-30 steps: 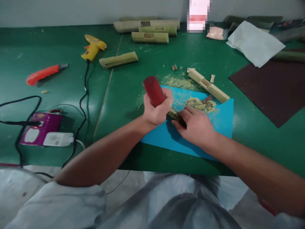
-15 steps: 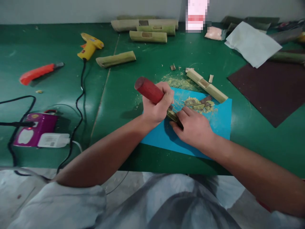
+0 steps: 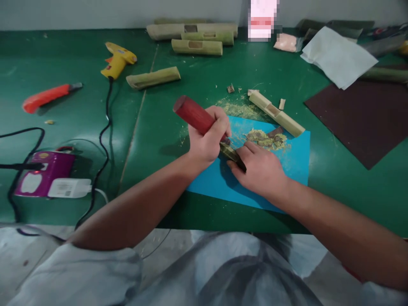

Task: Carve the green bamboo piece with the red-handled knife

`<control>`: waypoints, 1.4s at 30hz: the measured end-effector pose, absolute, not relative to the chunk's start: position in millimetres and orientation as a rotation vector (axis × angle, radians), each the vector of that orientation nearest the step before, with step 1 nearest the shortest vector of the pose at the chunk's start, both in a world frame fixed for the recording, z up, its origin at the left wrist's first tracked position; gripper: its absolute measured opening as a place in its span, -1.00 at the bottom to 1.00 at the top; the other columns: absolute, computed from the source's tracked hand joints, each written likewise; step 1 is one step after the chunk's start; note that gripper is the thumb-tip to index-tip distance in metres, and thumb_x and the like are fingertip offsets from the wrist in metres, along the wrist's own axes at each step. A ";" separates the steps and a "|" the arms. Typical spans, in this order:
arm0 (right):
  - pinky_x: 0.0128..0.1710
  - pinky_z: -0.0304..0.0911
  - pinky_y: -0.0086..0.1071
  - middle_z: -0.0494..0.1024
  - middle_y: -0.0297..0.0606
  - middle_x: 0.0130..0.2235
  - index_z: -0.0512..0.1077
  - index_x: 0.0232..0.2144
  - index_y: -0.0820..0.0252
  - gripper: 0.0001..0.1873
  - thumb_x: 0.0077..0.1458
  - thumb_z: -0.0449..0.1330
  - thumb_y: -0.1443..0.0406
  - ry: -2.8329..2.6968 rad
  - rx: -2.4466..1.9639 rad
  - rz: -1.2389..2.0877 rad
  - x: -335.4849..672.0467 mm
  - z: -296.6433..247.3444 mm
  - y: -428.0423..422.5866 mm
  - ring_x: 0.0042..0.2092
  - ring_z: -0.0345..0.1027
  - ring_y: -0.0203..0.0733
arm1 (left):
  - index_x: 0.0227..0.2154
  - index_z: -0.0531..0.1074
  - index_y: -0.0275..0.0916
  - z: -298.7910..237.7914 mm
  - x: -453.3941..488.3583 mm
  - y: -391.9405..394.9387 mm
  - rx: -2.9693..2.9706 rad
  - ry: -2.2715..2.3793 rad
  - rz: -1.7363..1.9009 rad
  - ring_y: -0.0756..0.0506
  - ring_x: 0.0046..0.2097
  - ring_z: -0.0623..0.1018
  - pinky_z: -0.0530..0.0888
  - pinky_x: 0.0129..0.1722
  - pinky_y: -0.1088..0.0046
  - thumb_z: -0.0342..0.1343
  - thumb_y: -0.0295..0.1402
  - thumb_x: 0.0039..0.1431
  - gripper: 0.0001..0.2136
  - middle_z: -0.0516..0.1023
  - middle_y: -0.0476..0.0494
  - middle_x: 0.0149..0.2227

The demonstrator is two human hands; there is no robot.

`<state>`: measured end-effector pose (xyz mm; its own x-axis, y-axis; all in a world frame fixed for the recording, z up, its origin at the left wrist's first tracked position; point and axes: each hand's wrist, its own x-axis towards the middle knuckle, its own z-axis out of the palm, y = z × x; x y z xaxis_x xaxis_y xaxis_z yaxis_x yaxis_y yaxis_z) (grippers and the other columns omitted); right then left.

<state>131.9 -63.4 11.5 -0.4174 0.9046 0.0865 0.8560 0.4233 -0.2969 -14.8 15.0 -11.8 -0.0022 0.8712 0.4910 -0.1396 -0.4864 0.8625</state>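
My left hand is closed around the thick red handle of a tool whose working end is mostly hidden at the fingers. Its butt points up and to the left. Below that fist lies a short dark-green bamboo piece, tilted down to the right. My right hand grips the bamboo's lower right end, fingers curled over it. Both hands are above a blue sheet. Beside my right fingers, a heap of yellowish shavings rests on that sheet.
Beyond the sheet lies a notched bamboo tube. Farther left are another bamboo tube, a yellow glue gun, a red utility knife and a purple power box with cables. A dark brown sheet lies right.
My left hand and the red handle have shifted slightly left, the butt tipping farther left and up. My right hand stays on the bamboo. The view has drifted a little.
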 end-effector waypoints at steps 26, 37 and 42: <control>-0.34 0.08 -0.26 0.57 -0.13 -0.23 0.52 -0.21 0.22 -0.73 0.35 0.12 0.17 -2.481 -1.505 0.228 131.6 9.2 -64.8 -0.20 0.43 -0.06 | -0.62 0.36 -0.18 -10.4 -14.4 9.6 1.548 0.753 1.615 0.04 -0.56 0.36 0.27 -0.57 0.41 0.21 -0.20 0.30 -0.62 0.35 0.01 -0.60; -0.30 0.14 -0.26 0.56 -0.12 -0.25 0.53 -0.25 0.24 -0.74 0.34 0.13 0.19 -2.463 -1.423 0.233 131.6 4.1 -63.9 -0.22 0.42 -0.06 | -0.67 0.30 -0.18 -9.5 -21.2 8.0 1.620 0.743 1.558 0.03 -0.59 0.30 0.15 -0.60 0.38 0.20 -0.28 0.23 -0.63 0.30 0.01 -0.65; -0.31 0.15 -0.27 0.55 -0.14 -0.27 0.52 -0.28 0.23 -0.75 0.32 0.14 0.18 -2.407 -1.459 0.258 133.0 1.0 -62.5 -0.23 0.42 -0.07 | -0.69 0.27 -0.17 -13.3 -18.5 7.1 1.484 0.738 1.656 0.04 -0.60 0.23 0.12 -0.58 0.36 0.20 -0.37 0.18 -0.64 0.23 0.04 -0.67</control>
